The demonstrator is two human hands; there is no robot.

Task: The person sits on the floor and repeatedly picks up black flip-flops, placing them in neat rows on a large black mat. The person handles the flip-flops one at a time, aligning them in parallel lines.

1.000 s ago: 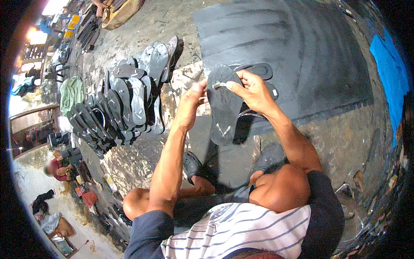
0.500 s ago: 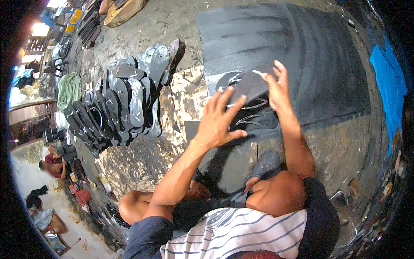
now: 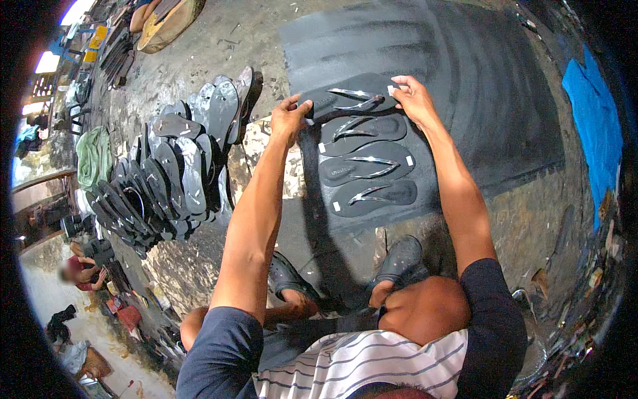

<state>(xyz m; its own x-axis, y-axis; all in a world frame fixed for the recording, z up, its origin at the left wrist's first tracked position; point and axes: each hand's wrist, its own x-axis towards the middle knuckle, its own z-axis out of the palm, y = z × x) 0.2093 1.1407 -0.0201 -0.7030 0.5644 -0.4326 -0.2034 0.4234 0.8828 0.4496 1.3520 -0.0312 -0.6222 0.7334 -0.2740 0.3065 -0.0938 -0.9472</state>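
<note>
A black flip-flop [image 3: 362, 89] with shiny straps is held sideways between both hands. My left hand [image 3: 290, 118] pinches its left end, and my right hand [image 3: 413, 100] has its fingers closed at the right end, beside a small white tag. Just nearer to me, several more black flip-flops lie sole-down in a column on the dark sheet: an upper one [image 3: 372, 128], a middle one [image 3: 382, 161] and a lower one [image 3: 385, 194]. Each carries a small white tag at one end.
A large pile of flip-flops [image 3: 169, 166] stands to the left, with a green cloth [image 3: 94, 156] behind it. The dark sheet [image 3: 492, 100] spreads to the right, a blue cloth [image 3: 591, 120] beyond it. A round wooden block [image 3: 169, 26] sits at far left. Another person [image 3: 83, 272] sits left.
Both hands have moved farther away and apart, now at opposite ends of one flip-flop. The flip-flops below, partly covered before, show in a column. The view has shifted slightly.
</note>
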